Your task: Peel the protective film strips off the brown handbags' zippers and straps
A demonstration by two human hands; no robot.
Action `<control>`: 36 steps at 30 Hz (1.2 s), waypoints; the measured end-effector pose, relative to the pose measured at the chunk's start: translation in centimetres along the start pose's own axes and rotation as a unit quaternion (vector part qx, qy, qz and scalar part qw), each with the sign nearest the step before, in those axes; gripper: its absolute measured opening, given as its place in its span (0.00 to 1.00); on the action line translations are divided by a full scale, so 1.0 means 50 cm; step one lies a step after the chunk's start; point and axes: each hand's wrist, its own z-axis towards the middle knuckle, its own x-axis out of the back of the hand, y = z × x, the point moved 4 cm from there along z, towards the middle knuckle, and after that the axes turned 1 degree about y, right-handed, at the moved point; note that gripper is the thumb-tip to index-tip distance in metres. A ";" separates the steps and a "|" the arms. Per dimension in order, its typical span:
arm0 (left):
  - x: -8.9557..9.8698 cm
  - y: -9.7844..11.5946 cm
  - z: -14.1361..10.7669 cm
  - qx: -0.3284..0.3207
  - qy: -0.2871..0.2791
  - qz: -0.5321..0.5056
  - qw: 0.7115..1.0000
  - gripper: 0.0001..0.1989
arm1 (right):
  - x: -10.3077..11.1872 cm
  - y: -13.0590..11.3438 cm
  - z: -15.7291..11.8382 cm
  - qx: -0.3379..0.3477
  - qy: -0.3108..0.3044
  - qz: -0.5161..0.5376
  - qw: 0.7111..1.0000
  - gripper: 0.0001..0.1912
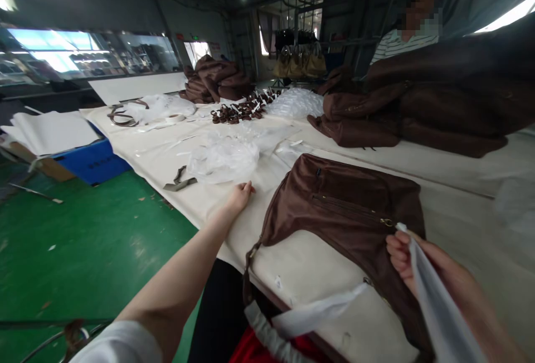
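A dark brown handbag [346, 198] lies on the cream-covered table, with zips and gold-coloured metal fittings on its side. My right hand [412, 254] is closed round a white strip of wrapping [438, 307] near a metal ring at the bag's right side. To the left of the bag, my left hand [240, 197] rests at the table with its fingers curled; whatever is in them, if anything, is hidden. The bag's strap [247, 274] hangs over the front edge, wrapped in grey-white material [267, 335] lower down. Another white strip [320, 313] lies across the strap opening.
A crumpled clear plastic bag [225, 156] and grey scraps [180, 182] lie beyond my left hand. Brown bags are piled at the right [438, 95] and back [217, 78]. Small brown tagged pieces [240, 109] sit mid-table. A blue crate [94, 162] stands left; a person [407, 39] is behind.
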 end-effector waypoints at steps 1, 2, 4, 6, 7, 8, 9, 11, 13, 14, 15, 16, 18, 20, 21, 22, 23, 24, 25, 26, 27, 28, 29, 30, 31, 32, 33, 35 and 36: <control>-0.011 -0.011 0.001 -0.005 0.006 0.024 1.000 0.23 | 0.009 -0.014 0.006 0.012 -0.020 0.013 1.000 0.07; -0.020 -0.018 0.000 -0.012 0.010 0.045 0.999 0.22 | 0.016 -0.025 0.012 0.028 -0.034 0.011 0.999 0.06; -0.031 -0.022 -0.004 -0.027 0.014 0.076 0.997 0.21 | 0.022 -0.027 0.020 0.054 -0.025 -0.055 0.997 0.06; -0.031 -0.020 -0.006 -0.039 0.016 0.087 0.995 0.21 | 0.019 -0.010 0.025 0.054 0.001 -0.188 0.981 0.11; -0.028 -0.019 -0.006 -0.044 0.018 0.084 0.995 0.21 | 0.015 0.000 0.027 0.054 0.013 -0.263 0.963 0.14; -0.025 -0.019 -0.005 -0.050 0.018 0.082 0.995 0.21 | 0.012 0.007 0.029 0.058 0.017 -0.332 0.941 0.16; -0.022 -0.020 -0.004 -0.055 0.017 0.083 0.995 0.21 | 0.012 0.008 0.032 0.071 0.029 -0.390 0.917 0.19; -0.020 -0.025 0.000 -0.064 0.009 0.103 0.992 0.22 | 0.028 -0.015 0.035 0.129 0.099 -0.466 0.869 0.22; -0.021 -0.031 0.002 -0.076 0.001 0.130 0.989 0.23 | 0.061 -0.064 0.030 0.208 0.225 -0.512 0.803 0.25; -0.021 -0.033 0.003 -0.081 -0.001 0.137 0.987 0.24 | 0.079 -0.090 0.027 0.236 0.288 -0.530 0.762 0.26; -0.021 -0.034 0.003 -0.086 -0.002 0.138 0.987 0.24 | 0.097 -0.111 0.025 0.247 0.335 -0.547 0.726 0.28; -0.021 -0.035 0.003 -0.090 -0.002 0.137 0.987 0.24 | 0.113 -0.126 0.026 0.240 0.360 -0.563 0.704 0.30; -0.019 -0.034 0.002 -0.093 -0.003 0.135 0.987 0.24 | 0.133 -0.135 0.037 0.200 0.347 -0.576 0.713 0.31; -0.018 -0.034 0.001 -0.095 -0.003 0.131 0.987 0.24 | 0.133 -0.119 0.048 0.154 0.271 -0.536 0.784 0.29; -0.017 -0.034 0.001 -0.096 -0.004 0.128 0.987 0.24 | 0.124 -0.106 0.050 0.130 0.225 -0.491 0.831 0.28; -0.017 -0.034 0.001 -0.097 -0.003 0.125 0.987 0.23 | 0.112 -0.090 0.048 0.102 0.180 -0.433 0.877 0.27; -0.017 -0.034 0.001 -0.098 -0.002 0.122 0.988 0.23 | 0.098 -0.073 0.043 0.066 0.141 -0.371 0.916 0.27; -0.017 -0.035 0.001 -0.098 -0.001 0.118 0.988 0.23 | 0.081 -0.056 0.036 0.023 0.110 -0.312 0.943 0.26; -0.017 -0.036 0.002 -0.098 0.000 0.115 0.989 0.23 | 0.062 -0.040 0.025 -0.023 0.086 -0.267 0.960 0.25; -0.017 -0.037 0.002 -0.098 0.002 0.109 0.989 0.23 | 0.043 -0.026 0.013 -0.068 0.068 -0.239 0.966 0.23; -0.016 -0.038 0.002 -0.097 0.004 0.102 0.990 0.23 | 0.021 -0.016 0.000 -0.107 0.054 -0.224 0.967 0.20; -0.016 -0.039 0.001 -0.096 0.006 0.093 0.991 0.23 | -0.003 -0.010 -0.013 -0.139 0.043 -0.218 0.965 0.18; -0.015 -0.039 0.000 -0.096 0.007 0.084 0.992 0.22 | -0.030 -0.010 -0.025 -0.156 0.032 -0.218 0.963 0.16; -0.015 -0.040 -0.001 -0.095 0.009 0.076 0.993 0.22 | -0.062 -0.018 -0.037 -0.154 0.023 -0.221 0.963 0.15; -0.013 -0.039 -0.002 -0.095 0.010 0.070 0.993 0.22 | -0.100 -0.033 -0.047 -0.136 0.015 -0.224 0.965 0.14; -0.012 -0.038 -0.003 -0.094 0.011 0.066 0.993 0.22 | -0.143 -0.056 -0.056 -0.102 0.007 -0.226 0.969 0.14; -0.010 -0.037 -0.006 -0.094 0.012 0.064 0.993 0.22 | -0.190 -0.084 -0.066 -0.060 -0.001 -0.224 0.973 0.13; -0.002 -0.031 -0.013 -0.091 0.015 0.058 0.994 0.22 | -0.289 -0.147 -0.087 0.019 -0.019 -0.218 0.976 0.12; 0.003 -0.027 -0.017 -0.090 0.017 0.055 0.994 0.21 | -0.338 -0.177 -0.099 0.044 -0.040 -0.212 0.975 0.12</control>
